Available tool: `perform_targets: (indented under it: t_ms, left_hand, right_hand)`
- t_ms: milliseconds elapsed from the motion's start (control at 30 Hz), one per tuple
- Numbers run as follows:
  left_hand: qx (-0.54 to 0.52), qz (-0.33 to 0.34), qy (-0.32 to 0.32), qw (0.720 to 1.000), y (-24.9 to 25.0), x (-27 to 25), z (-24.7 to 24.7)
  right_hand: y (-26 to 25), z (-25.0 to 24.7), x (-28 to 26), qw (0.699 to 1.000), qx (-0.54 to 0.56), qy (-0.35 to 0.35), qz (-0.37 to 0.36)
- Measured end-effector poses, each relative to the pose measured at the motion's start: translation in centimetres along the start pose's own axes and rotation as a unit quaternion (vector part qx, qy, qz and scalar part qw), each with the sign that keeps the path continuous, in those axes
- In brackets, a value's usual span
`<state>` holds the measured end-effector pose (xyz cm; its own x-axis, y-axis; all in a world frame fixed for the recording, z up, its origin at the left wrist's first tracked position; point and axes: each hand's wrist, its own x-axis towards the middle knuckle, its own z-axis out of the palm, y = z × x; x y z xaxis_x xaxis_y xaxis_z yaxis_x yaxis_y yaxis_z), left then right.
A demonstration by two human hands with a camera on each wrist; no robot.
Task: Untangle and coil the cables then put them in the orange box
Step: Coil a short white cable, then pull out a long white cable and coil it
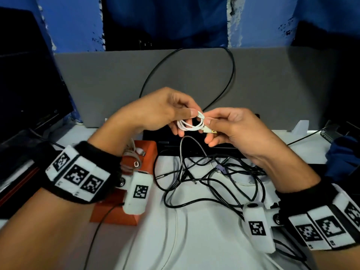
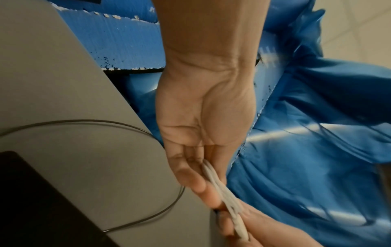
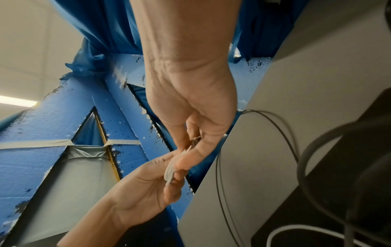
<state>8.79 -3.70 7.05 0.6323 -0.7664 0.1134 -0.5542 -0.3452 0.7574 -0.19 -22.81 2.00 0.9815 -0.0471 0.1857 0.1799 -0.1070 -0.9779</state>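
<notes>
You hold a small white USB cable [image 1: 190, 124], wound into a tight coil, up in the air between both hands, above the tangle of black cables [image 1: 210, 178] that lies on the white table [image 1: 204, 240]. Your left hand [image 1: 163, 112] pinches the coil's top between thumb and forefinger, with the other fingers curled under the loops. Your right hand [image 1: 231, 131] pinches the coil's right side, its thumb and forefinger closed just above the metal USB plug [image 1: 210, 131] that sticks out toward your right palm. From the left wrist view the white coil [image 2: 224, 195] runs edge-on along your left fingers [image 2: 190, 177] to where the right hand meets it. From the right wrist view the coil [image 3: 170, 172] is squeezed between the fingertips of both hands.

The orange box [image 1: 124, 211] sits left of the black tangle, partly under your left wrist. A pale, already coiled cable [image 1: 132, 154] lies inside it at the far end. Beyond the tangle, a grey panel [image 1: 116, 78] stands upright, with one black cable [image 1: 194, 75] looping up across its face. A thin white cable [image 1: 177, 230] trails across the table on the near side of the tangle.
</notes>
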Motion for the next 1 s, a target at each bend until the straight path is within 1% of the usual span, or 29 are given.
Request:
perform_targets:
  t_ms: [100,233,267,300,333,367,400,433,467,500,567,633,733,800,933,1000]
  left_hand:
    - [-0.007,-0.036,-0.051,0.998,-0.5,-0.8,-1.4]
    - [0.026,-0.078,-0.069,0.994,-2.0,-0.9,-2.6]
    - [0.048,-0.091,-0.070,0.992,-2.5,-0.9,-3.1]
    - [0.070,-0.105,-0.071,0.989,-3.0,-0.9,-3.6]
    - [0.091,-0.119,-0.070,0.986,-3.6,-0.7,-4.1]
    - [0.110,-0.133,-0.069,0.982,-4.1,-0.5,-4.7]
    - [0.130,-0.145,-0.068,0.979,-4.6,-0.2,-5.1]
    - [0.147,-0.155,-0.070,0.974,-4.8,0.2,-5.3]
    - [0.161,-0.163,-0.073,0.971,-5.0,0.7,-5.3]
    - [0.170,-0.168,-0.079,0.968,-5.1,1.1,-5.3]
    - [0.171,-0.177,-0.097,0.964,-5.4,1.9,-4.8]
    - [0.163,-0.186,-0.118,0.962,-5.8,2.5,-4.2]
    - [0.171,-0.206,-0.156,0.951,-6.3,3.4,-3.3]
    - [0.202,-0.216,-0.185,0.937,-6.4,4.3,-2.6]
    - [0.290,-0.240,-0.238,0.896,-7.1,6.3,-0.3]
    - [0.337,-0.248,-0.274,0.866,-7.6,7.0,1.2]
  right_hand:
    - [0.1,1.0,0.0,1.000,-0.009,-0.011,0.001]
    - [0.4,2.3,0.6,0.997,-0.043,-0.046,0.036]
    - [0.6,2.6,0.9,0.994,-0.084,-0.063,0.041]
    - [1.1,2.8,1.3,0.982,-0.164,-0.087,0.035]
    - [1.7,3.0,1.7,0.954,-0.272,-0.122,0.018]
    - [2.6,3.4,2.2,0.908,-0.381,-0.171,0.002]
    - [3.7,4.0,2.4,0.854,-0.468,-0.226,-0.010]
    - [4.9,4.5,2.6,0.807,-0.523,-0.276,-0.011]
    - [6.1,5.1,3.0,0.771,-0.552,-0.317,0.001]
    - [7.1,5.6,3.2,0.742,-0.572,-0.347,0.019]
    - [8.5,6.2,3.5,0.690,-0.617,-0.378,0.036]
    - [8.8,5.9,3.2,0.658,-0.649,-0.381,0.037]
    - [8.5,3.6,2.0,0.630,-0.676,-0.378,0.058]
    - [8.1,1.2,1.4,0.625,-0.680,-0.374,0.084]
    - [7.2,-2.2,0.6,0.649,-0.659,-0.366,0.107]
    - [6.9,-2.8,0.3,0.660,-0.651,-0.363,0.098]
